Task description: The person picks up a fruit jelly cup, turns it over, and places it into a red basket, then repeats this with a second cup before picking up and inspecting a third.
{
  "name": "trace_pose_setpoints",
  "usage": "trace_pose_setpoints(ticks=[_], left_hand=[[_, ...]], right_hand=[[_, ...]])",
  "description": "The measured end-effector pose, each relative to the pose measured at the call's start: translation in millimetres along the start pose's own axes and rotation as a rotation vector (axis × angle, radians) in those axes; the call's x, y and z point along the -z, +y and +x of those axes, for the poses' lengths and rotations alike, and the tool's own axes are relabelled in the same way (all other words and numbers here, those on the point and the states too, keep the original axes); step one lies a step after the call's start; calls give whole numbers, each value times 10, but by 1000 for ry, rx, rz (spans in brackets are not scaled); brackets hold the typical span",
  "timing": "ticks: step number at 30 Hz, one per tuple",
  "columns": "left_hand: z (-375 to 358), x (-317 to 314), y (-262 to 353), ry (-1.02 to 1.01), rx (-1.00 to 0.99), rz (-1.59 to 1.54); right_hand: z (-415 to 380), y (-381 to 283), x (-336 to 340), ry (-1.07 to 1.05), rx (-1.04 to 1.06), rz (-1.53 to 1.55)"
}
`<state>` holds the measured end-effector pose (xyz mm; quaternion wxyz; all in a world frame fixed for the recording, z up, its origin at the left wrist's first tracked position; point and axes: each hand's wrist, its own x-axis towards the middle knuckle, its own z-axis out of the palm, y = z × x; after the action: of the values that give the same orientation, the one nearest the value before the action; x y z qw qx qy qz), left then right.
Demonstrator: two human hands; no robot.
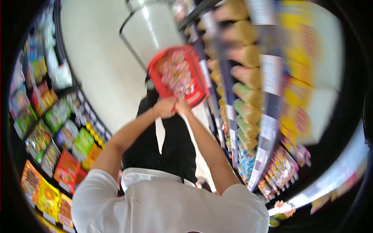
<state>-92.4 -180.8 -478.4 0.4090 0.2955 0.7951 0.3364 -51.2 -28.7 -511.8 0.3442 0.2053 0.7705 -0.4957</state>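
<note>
A red shopping basket [199,75] is held out in front of my body, above the floor. Inside lie several small packs [176,72] in shiny clear wrapping; blur hides what they are. My left hand [166,107] is closed at the basket's near edge. Right beside it, my right hand [181,105] also grips that near end, the two hands touching. The exact part of the basket or handle under my fingers is hidden.
Shelves with colourful snack bags [68,171] line the left side. Close on the right stands a rack of gold-lidded jars [248,72] with price strips, and yellow boxes [297,105] beyond. A dark-framed stand [132,50] is ahead on the pale floor [91,50].
</note>
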Motion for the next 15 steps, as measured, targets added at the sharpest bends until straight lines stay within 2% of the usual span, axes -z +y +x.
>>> trace_pose_setpoints(ticks=[1, 2, 4, 6, 9, 11, 13, 15], left_hand=[[-43, 75, 212, 31, -50, 47], [-87, 191, 449, 28, -84, 63], [-157, 425, 954, 47, -162, 97], [-268, 746, 1521, 21, -225, 154], [-415, 891, 2185, 4, -348, 259], [-463, 968, 2561, 62, -554, 190], [-607, 1048, 2991, 107, -706, 160], [-745, 1121, 3387, 26, -677, 152]], right_hand=[[-216, -100, 67, 65, 24, -10], [-541, -453, 287, 36, -24, -138], [-922, -493, 440, 178, 122, -128], [-1260, -713, 696, 270, 188, -141], [-1941, -913, 1095, 351, 255, -37], [-2484, -1084, 1312, 471, 309, -93], [-3046, -1253, 1433, 579, 347, -5], [-3504, -1351, 1454, 664, 363, 81]])
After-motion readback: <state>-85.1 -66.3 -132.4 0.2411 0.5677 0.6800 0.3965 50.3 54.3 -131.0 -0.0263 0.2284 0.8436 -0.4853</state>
